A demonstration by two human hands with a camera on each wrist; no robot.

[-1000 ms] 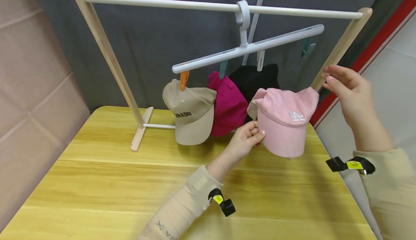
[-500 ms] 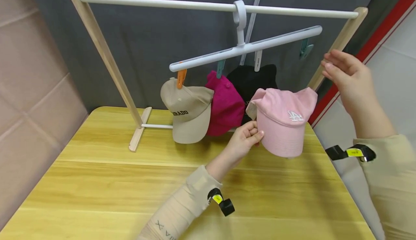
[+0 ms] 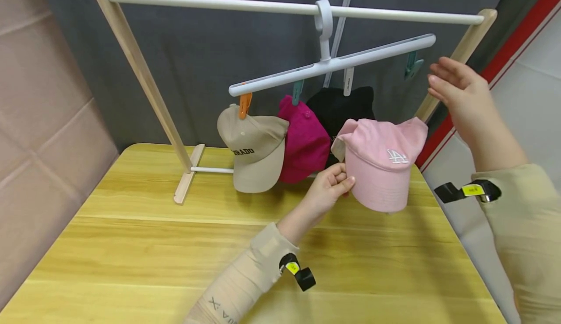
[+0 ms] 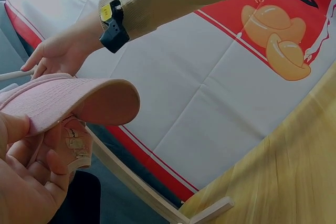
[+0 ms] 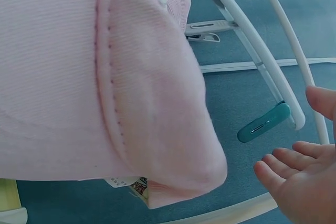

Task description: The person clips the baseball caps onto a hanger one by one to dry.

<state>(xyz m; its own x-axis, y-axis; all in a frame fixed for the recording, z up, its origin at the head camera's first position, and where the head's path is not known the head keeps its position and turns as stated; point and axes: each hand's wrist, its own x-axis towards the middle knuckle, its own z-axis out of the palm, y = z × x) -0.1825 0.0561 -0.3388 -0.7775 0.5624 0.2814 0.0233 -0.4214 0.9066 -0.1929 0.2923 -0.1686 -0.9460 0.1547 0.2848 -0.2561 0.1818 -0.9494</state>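
My left hand (image 3: 326, 190) pinches the brim of a pink baseball cap (image 3: 381, 153) with white "LA" lettering, thumb on top and fingers beneath. The cap is held in front of the right half of a white clip hanger (image 3: 359, 60), its crown below the bar. A teal clip (image 5: 264, 123) hangs from the hanger's right end, holding nothing. Just right of that clip, my right hand (image 3: 464, 95) is raised with nothing in it. In the right wrist view its fingers are extended, thumb apart, a little short of the clip.
The hanger hooks over a rack's white rail (image 3: 210, 1). From it hang a beige cap (image 3: 258, 143) on an orange clip (image 3: 245, 105), a magenta cap (image 3: 304, 141) on another teal clip (image 3: 297, 92), and a black cap (image 3: 344, 104) on a white clip (image 3: 348, 81). Below is a wooden table (image 3: 175, 256).
My right hand has risen and shifted slightly left, closer to the teal clip at the hanger's right end. My left hand and the pink cap have stayed almost still.
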